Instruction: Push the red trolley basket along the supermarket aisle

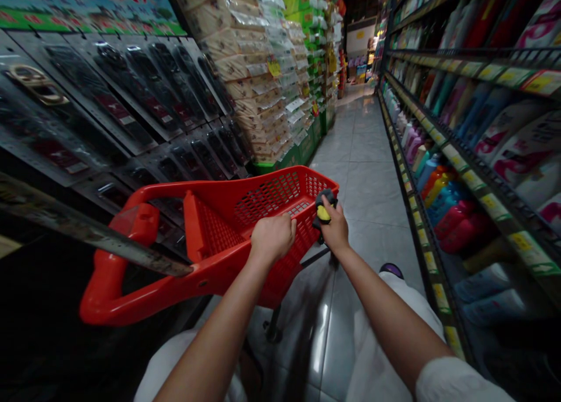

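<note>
A red plastic shopping cart (219,285) stands in front of me, turned so that its handle is at the left. My left hand (274,236) is closed over the near rim of its basket, with the fingertips mostly hidden. At the basket's far right corner, my right hand (336,224) grips a small black-and-yellow tape measure (324,212), held against the rim. Whether any tape runs between the two hands I cannot make out. The basket's perforated inside (272,200) shows between the rims.
Packaged belts hang on a display rack (127,92) at left. Behind it rise stacked tan packs (245,69) and green boxes (307,16). Shelves with bottles (447,197) line the right side. A scuffed pole (87,224) crosses the cart's handle. Tiled floor (363,133) runs down the aisle.
</note>
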